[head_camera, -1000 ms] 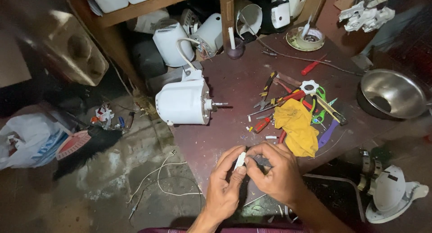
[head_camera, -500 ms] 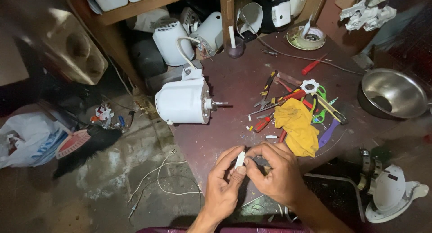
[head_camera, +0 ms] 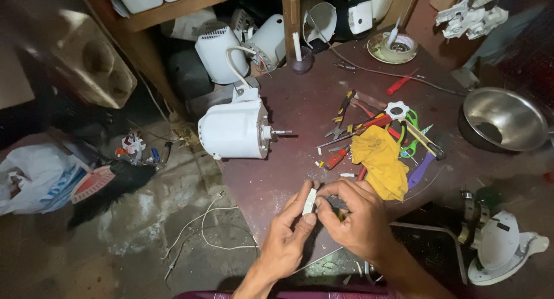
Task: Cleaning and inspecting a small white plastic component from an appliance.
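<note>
Both hands meet at the near edge of the dark brown table (head_camera: 300,120), right over its rim. The left hand (head_camera: 285,241) pinches a small white plastic piece (head_camera: 310,201) between thumb and forefinger, holding it upright. The right hand (head_camera: 352,215) curls in just beside it, fingertips closed on the same piece from the right; what else it grips, if anything, is hidden behind the fingers. Just beyond the hands, to the right, lies a crumpled yellow cloth (head_camera: 381,163), touching a scatter of screwdrivers and pliers (head_camera: 352,131). Farther left on the table sits a white fan motor housing (head_camera: 234,129), its shaft pointing right toward the tools. At the far right rests a steel bowl (head_camera: 508,117). Down on the floor, left, white cable (head_camera: 202,230) trails loose.
</note>
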